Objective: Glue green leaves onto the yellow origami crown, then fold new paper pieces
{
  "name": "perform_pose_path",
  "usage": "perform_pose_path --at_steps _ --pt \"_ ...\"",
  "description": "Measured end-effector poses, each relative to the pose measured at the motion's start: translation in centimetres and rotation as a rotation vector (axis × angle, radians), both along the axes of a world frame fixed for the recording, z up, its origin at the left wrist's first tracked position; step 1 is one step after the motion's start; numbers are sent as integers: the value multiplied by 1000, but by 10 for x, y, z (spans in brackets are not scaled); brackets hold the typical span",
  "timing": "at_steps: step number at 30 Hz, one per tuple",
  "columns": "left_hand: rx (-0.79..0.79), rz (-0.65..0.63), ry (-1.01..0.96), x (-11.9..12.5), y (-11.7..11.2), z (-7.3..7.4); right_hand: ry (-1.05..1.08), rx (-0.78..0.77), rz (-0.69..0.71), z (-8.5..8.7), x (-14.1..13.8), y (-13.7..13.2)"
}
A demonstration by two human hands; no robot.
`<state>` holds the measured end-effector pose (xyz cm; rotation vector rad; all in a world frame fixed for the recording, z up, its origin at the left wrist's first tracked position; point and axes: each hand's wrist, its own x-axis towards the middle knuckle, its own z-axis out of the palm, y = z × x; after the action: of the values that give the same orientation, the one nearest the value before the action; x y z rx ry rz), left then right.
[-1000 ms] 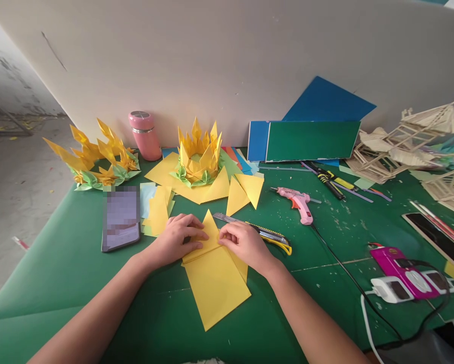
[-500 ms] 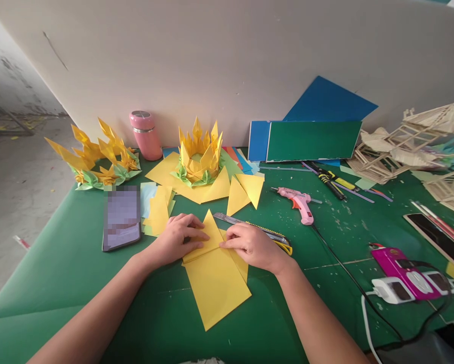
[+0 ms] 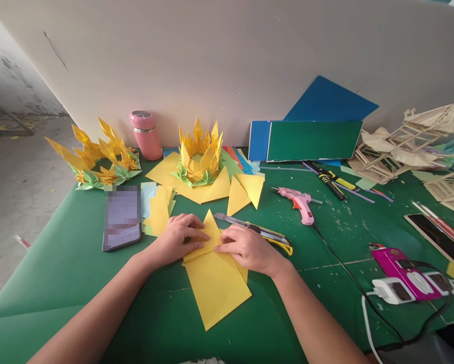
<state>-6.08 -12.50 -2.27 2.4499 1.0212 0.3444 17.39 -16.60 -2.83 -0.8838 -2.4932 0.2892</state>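
Observation:
A yellow paper sheet lies on the green table cover in front of me, its top folded into a point. My left hand lies flat on the left side of the fold, fingers pressing it down. My right hand rests on the right side, fingertips pressed on the crease where the two hands nearly meet. A metal ruler and a yellow utility knife lie just behind my right hand.
A phone lies left of my hands beside folded yellow pieces. Behind stand a yellow paper crown, spiky paper flowers and a pink bottle. A pink glue gun, power strip and stick models fill the right.
My right hand has slid slightly left along the crease toward my left hand. The left hand and the paper have stayed in place.

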Motion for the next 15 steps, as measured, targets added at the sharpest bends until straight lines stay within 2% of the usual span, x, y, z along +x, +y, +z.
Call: perform_pose_path --at_steps 10,15 --pt "-3 1 -5 3 0 4 -18 70 72 -6 -21 -1" --pt "24 -11 -21 2 -1 3 -58 39 104 -8 -33 -3"
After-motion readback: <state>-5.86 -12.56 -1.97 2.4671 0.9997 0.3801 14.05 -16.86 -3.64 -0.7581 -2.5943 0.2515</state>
